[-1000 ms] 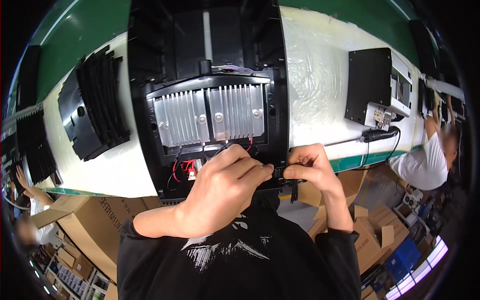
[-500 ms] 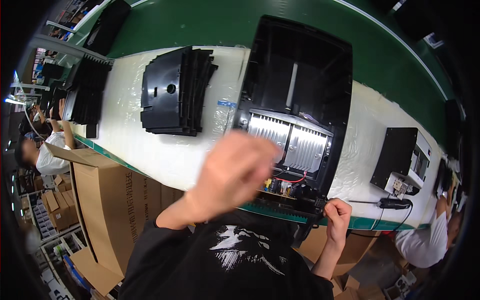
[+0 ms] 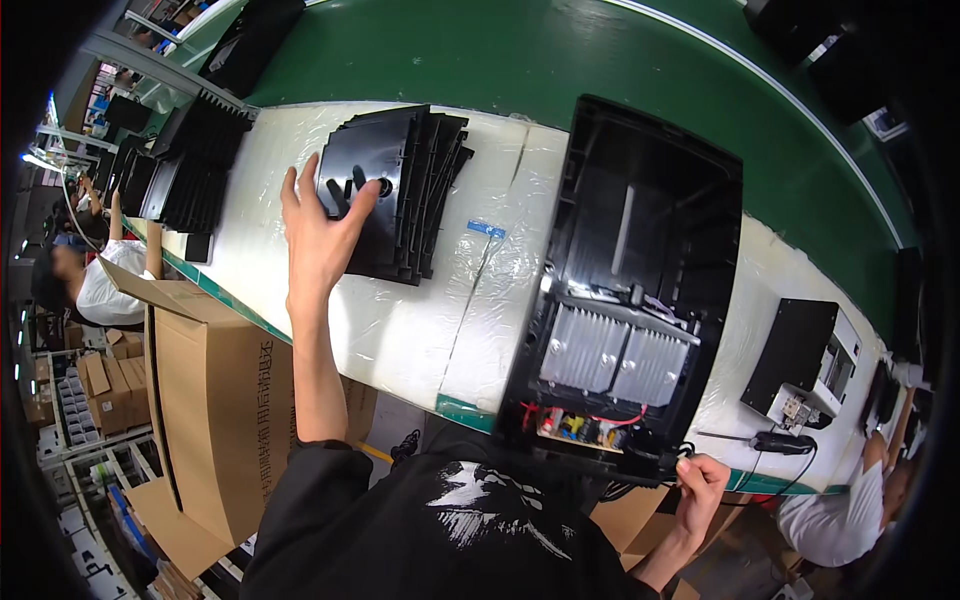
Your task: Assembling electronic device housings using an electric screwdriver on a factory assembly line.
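Observation:
My left hand (image 3: pixel 322 238) reaches over a stack of black plastic panels (image 3: pixel 385 248), its fingers spread across the glossy top panel, which has a round hole. To the right lies a long black housing (image 3: pixel 728 225), open side up. Two silvery finned heat sinks (image 3: pixel 582 345) sit inside it, with a circuit board (image 3: pixel 590 428) and red wires at its near end. At the housing's near right corner my right hand (image 3: pixel 702 484) is closed, thumb and fingers pressed on the edge; the exact grip is partly hidden.
White film-covered padding (image 3: pixel 400 330) lies along the green bench (image 3: pixel 450 60). More black parts (image 3: pixel 190 180) stand at the left. A black-and-white unit (image 3: pixel 800 360) and a black corded tool (image 3: pixel 782 442) lie right. A cardboard box (image 3: pixel 215 400) stands front left; co-workers sit at both sides.
My left hand has moved from above the heat sinks left to the panel stack, and its fingers have spread. The housing has shifted right and nearer, my right hand staying at its corner.

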Demonstrator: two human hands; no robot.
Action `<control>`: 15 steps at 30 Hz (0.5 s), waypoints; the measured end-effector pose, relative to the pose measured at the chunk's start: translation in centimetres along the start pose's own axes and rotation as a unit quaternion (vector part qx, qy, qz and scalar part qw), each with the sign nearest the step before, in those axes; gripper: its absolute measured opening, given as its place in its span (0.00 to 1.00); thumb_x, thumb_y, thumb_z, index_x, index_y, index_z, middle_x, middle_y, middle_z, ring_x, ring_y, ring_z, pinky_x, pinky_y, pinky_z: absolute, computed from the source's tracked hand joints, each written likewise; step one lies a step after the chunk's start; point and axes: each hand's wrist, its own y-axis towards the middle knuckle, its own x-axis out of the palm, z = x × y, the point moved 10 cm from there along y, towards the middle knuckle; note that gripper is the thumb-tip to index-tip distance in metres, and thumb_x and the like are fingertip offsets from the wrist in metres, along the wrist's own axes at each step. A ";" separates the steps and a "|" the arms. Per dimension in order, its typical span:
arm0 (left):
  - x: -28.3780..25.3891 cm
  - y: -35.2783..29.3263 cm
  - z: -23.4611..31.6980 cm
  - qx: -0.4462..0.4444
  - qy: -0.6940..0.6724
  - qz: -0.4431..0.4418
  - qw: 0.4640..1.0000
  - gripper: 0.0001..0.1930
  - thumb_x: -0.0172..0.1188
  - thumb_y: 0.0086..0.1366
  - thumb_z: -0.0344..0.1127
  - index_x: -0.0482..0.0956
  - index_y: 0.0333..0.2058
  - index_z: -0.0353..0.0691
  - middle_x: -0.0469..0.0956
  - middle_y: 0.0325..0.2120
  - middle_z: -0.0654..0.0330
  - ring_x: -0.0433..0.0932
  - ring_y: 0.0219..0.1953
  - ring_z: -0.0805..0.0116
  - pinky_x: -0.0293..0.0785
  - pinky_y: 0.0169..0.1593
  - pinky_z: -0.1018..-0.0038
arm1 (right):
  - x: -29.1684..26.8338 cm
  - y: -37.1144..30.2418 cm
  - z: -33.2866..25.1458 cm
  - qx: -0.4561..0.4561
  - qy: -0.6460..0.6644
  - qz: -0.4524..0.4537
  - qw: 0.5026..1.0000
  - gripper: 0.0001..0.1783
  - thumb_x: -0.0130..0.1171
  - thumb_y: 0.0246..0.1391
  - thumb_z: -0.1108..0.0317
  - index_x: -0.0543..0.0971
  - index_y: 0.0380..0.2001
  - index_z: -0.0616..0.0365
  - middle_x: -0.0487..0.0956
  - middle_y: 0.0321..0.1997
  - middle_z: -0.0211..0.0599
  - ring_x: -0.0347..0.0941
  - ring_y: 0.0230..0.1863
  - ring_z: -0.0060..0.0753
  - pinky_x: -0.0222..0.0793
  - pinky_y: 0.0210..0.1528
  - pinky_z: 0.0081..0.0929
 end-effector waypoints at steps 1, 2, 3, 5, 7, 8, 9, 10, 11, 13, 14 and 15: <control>0.4 0.3 0.3 -0.016 -0.011 -0.014 1.000 0.47 0.63 0.48 0.63 0.59 0.60 0.41 0.48 0.62 0.38 0.57 0.61 0.41 0.60 0.59 0.57 | -0.3 -0.1 -0.2 -0.017 -0.017 -0.034 0.999 0.13 0.58 0.47 0.69 0.72 0.14 0.62 0.68 0.15 0.26 0.57 0.16 0.14 0.48 0.19 0.16; 0.6 0.6 1.0 -0.017 -0.013 -0.016 1.000 0.47 0.63 0.48 0.63 0.59 0.60 0.41 0.48 0.62 0.38 0.57 0.61 0.41 0.60 0.59 0.57 | -0.2 -0.1 -0.1 -0.017 -0.020 -0.032 0.999 0.13 0.58 0.47 0.69 0.72 0.14 0.62 0.68 0.15 0.26 0.57 0.16 0.14 0.48 0.19 0.16; 1.4 0.9 1.4 -0.033 -0.020 -0.042 0.998 0.48 0.63 0.47 0.64 0.59 0.61 0.41 0.48 0.62 0.38 0.58 0.61 0.40 0.60 0.59 0.57 | -0.5 -0.3 -0.5 -0.050 -0.018 0.004 0.999 0.11 0.58 0.49 0.69 0.73 0.18 0.63 0.69 0.18 0.27 0.60 0.19 0.16 0.52 0.21 0.16; 2.6 1.3 1.7 -0.043 -0.014 -0.072 0.996 0.49 0.64 0.44 0.64 0.59 0.61 0.42 0.47 0.62 0.37 0.58 0.60 0.39 0.60 0.59 0.56 | -0.8 -0.6 -1.4 -0.079 -0.030 0.037 0.996 0.11 0.56 0.53 0.67 0.76 0.32 0.66 0.74 0.32 0.32 0.68 0.30 0.21 0.64 0.32 0.19; 2.9 1.8 1.4 -0.013 0.010 -0.058 0.998 0.49 0.65 0.44 0.63 0.59 0.61 0.42 0.48 0.62 0.37 0.59 0.60 0.39 0.60 0.59 0.56 | -0.4 -0.6 -2.3 -0.125 -0.063 0.047 0.989 0.12 0.55 0.53 0.67 0.76 0.35 0.66 0.74 0.36 0.34 0.69 0.35 0.23 0.64 0.38 0.21; 2.6 2.0 1.7 0.014 0.037 -0.040 0.998 0.48 0.65 0.44 0.61 0.59 0.61 0.42 0.48 0.62 0.37 0.59 0.60 0.39 0.61 0.59 0.56 | -0.2 -0.8 -3.3 -0.170 -0.095 0.051 0.980 0.13 0.55 0.53 0.68 0.76 0.38 0.67 0.75 0.40 0.36 0.69 0.39 0.25 0.65 0.43 0.22; 2.3 2.1 1.5 0.008 0.016 -0.038 0.999 0.48 0.66 0.44 0.59 0.59 0.60 0.43 0.49 0.61 0.38 0.60 0.59 0.40 0.60 0.59 0.56 | -0.3 -0.7 -3.6 -0.168 -0.099 0.054 0.979 0.14 0.56 0.49 0.71 0.74 0.40 0.67 0.73 0.48 0.42 0.68 0.49 0.32 0.61 0.52 0.26; 2.3 2.1 1.7 0.009 0.008 -0.043 0.999 0.48 0.66 0.44 0.59 0.59 0.60 0.43 0.49 0.61 0.38 0.60 0.59 0.40 0.60 0.59 0.56 | -0.3 -0.7 -4.0 -0.169 -0.104 0.061 0.978 0.14 0.56 0.49 0.71 0.74 0.40 0.67 0.73 0.48 0.42 0.68 0.49 0.32 0.61 0.52 0.26; 1.3 1.9 2.3 0.023 0.024 -0.012 0.999 0.47 0.67 0.43 0.58 0.60 0.60 0.43 0.50 0.61 0.38 0.60 0.59 0.41 0.60 0.59 0.56 | -0.7 -1.1 -5.2 -0.210 -0.141 0.103 0.962 0.14 0.56 0.49 0.72 0.74 0.40 0.66 0.73 0.49 0.43 0.67 0.51 0.34 0.61 0.54 0.28; -1.2 0.9 4.6 0.060 -0.031 0.047 0.997 0.46 0.69 0.44 0.54 0.61 0.59 0.42 0.52 0.60 0.41 0.62 0.58 0.42 0.62 0.58 0.57 | -1.1 -1.8 -7.9 -0.298 -0.242 0.166 0.908 0.16 0.57 0.47 0.70 0.74 0.41 0.66 0.72 0.50 0.46 0.67 0.52 0.40 0.60 0.56 0.31; -2.6 0.0 6.5 0.116 -0.059 0.082 0.988 0.44 0.70 0.45 0.51 0.62 0.58 0.39 0.56 0.58 0.43 0.64 0.56 0.47 0.64 0.57 0.61 | -0.8 -1.6 -9.0 -0.301 -0.245 0.167 0.907 0.16 0.57 0.47 0.70 0.74 0.41 0.66 0.72 0.50 0.46 0.67 0.52 0.40 0.60 0.56 0.31; -2.6 -0.7 8.0 0.145 -0.139 0.052 0.978 0.44 0.70 0.44 0.49 0.61 0.59 0.39 0.57 0.57 0.45 0.65 0.55 0.51 0.65 0.56 0.64 | 0.5 -2.2 -11.1 -0.359 -0.229 0.142 0.893 0.18 0.59 0.45 0.70 0.74 0.41 0.67 0.72 0.49 0.47 0.68 0.52 0.43 0.60 0.56 0.33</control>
